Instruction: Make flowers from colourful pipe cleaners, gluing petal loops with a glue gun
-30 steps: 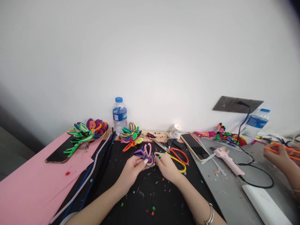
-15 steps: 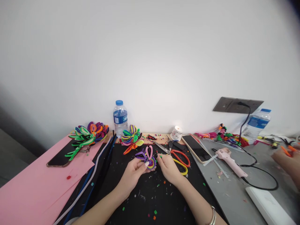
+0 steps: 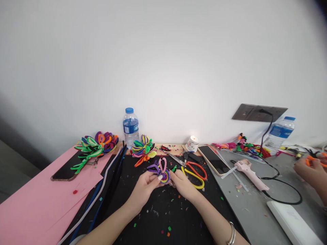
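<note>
My left hand (image 3: 146,185) is closed round a small pipe-cleaner figure (image 3: 165,176), its thumb pressing on the front. The figure has purple and pink loops on top and a rainbow-striped coil on its right side. At that right edge, my right hand (image 3: 182,183) grips with fingers pinched; its fingertips are partly hidden behind the figure. A short green fuzzy piece (image 3: 174,168) shows just above my right thumb, and I cannot tell whether it is held. Red-and-yellow-handled scissors (image 3: 195,173) lie spread open beyond my right hand.
Pipe-cleaner flowers (image 3: 143,149) stand beside a water bottle (image 3: 131,129). Right of them are a paper cup (image 3: 192,143), a phone (image 3: 214,160) and a pink glue gun (image 3: 251,175) with a cord. A co-worker's hand (image 3: 310,172) holds orange pieces. Scraps dot the black mat (image 3: 148,224).
My right hand has come in against the figure's right edge, its fingers now lower and touching it. My left hand stays in place. The co-worker's hand has shifted slightly left.
</note>
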A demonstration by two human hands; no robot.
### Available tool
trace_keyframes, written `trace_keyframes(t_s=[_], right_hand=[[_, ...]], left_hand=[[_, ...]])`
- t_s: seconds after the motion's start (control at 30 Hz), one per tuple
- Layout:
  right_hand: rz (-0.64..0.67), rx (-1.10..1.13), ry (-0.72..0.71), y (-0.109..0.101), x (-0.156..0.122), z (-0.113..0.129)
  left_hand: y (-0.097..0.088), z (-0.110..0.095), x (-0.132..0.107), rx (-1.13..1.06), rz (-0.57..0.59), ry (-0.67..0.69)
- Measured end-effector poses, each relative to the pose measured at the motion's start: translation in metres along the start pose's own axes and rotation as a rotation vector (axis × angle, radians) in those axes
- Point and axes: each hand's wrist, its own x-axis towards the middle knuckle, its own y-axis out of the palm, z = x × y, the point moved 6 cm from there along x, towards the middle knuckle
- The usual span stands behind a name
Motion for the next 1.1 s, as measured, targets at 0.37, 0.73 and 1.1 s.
trace_keyframes(t_s=[0.37, 0.73, 1.1], right_hand=[[-0.046, -0.193, -0.113, -0.002, -0.002, 0.018], [-0.341, -0.131, -0.108, -0.032, -0.004, 0.012], [-0.173, -0.069, -0.179, -0.015, -0.003, 0.023]], left_hand=[[0.001, -0.002, 0.0, 0.004, -0.002, 0.006], [-0.015, 0.003, 0.003, 0.139, -0.167, -0.024], [-0.011, 0.005, 0.002, 0.154, -0.121, -0.072]])
